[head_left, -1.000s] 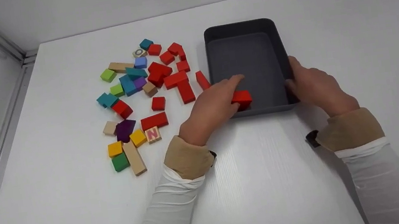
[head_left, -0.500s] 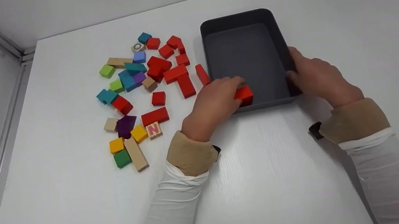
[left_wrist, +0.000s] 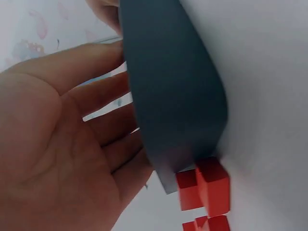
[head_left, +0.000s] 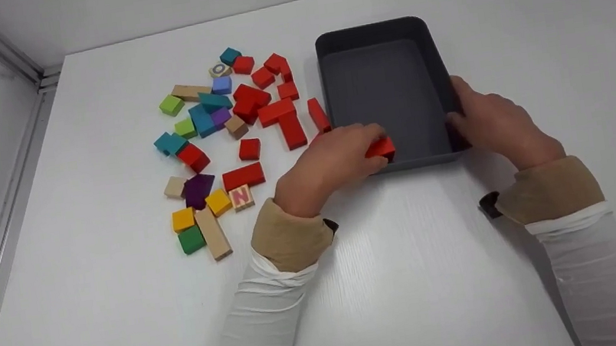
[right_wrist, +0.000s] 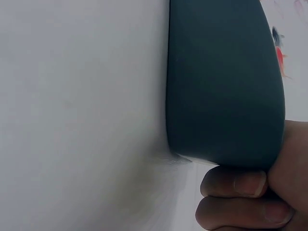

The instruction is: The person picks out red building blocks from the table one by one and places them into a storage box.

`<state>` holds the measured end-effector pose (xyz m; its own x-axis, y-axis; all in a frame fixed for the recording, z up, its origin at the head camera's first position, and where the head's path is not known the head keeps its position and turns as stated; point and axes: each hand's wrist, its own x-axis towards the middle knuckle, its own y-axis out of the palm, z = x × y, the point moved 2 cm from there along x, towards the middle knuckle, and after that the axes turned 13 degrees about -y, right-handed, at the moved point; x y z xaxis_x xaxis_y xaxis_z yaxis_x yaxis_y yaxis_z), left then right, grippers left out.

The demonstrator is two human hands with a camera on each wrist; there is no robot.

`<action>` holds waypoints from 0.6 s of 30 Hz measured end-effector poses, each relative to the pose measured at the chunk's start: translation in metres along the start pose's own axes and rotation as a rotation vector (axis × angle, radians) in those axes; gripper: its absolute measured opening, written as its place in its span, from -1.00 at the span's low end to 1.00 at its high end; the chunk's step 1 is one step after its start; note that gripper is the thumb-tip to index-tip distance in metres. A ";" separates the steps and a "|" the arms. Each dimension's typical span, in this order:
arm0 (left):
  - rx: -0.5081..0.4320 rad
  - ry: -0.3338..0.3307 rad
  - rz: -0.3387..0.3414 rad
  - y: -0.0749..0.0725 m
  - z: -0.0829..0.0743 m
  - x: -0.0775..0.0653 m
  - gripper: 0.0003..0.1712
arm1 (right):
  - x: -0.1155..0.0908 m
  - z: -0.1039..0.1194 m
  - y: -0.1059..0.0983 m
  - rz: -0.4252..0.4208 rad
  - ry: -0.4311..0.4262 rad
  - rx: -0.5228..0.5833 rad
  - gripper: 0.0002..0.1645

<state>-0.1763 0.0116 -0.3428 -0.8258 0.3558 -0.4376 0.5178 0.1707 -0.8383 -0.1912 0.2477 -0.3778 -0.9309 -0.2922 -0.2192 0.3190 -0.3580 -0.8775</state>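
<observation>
In the head view, my left hand (head_left: pixel 335 154) reaches over the near left corner of a dark grey tray (head_left: pixel 384 97). A red block (head_left: pixel 381 149) shows between its thumb and fingers, low inside the tray. In the left wrist view, the fingers (left_wrist: pixel 103 94) pass behind the tray wall (left_wrist: pixel 173 86), which hides the block. My right hand (head_left: pixel 498 124) grips the tray's right side near the front corner, thumb at the inner side. Its curled fingertips (right_wrist: pixel 250 184) appear under the tray corner (right_wrist: pixel 226 96) in the right wrist view.
Left of the tray, many loose blocks are spread: a red group (head_left: pixel 276 111), a narrow red block (head_left: pixel 319 115) beside the tray wall, and mixed teal, green, purple, yellow and plain wooden ones (head_left: pixel 213 233). One cube bears a letter N (head_left: pixel 241 197). A wall stands behind the white table (head_left: pixel 420 301).
My left index finger, stretched out a second ago, now bends down over the red block, covering more of it. The right hand keeps its grip on the tray. The head view has shifted slightly.
</observation>
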 end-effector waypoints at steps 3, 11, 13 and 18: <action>-0.025 -0.015 0.032 -0.008 0.003 -0.009 -0.33 | 0.001 0.001 -0.001 -0.008 -0.009 -0.005 -0.25; -0.015 -0.042 0.056 -0.015 0.011 -0.018 -0.35 | 0.001 -0.001 0.000 0.011 -0.018 -0.009 -0.24; -0.041 -0.043 0.069 -0.016 0.014 -0.019 -0.35 | 0.001 -0.001 0.001 0.009 -0.023 -0.007 -0.25; -0.103 -0.078 0.063 -0.025 0.024 -0.024 -0.33 | -0.001 -0.003 0.001 0.007 -0.030 0.005 -0.25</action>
<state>-0.1748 -0.0227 -0.3192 -0.8036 0.2968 -0.5159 0.5863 0.2454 -0.7721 -0.1903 0.2501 -0.3792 -0.9230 -0.3208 -0.2123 0.3264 -0.3607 -0.8737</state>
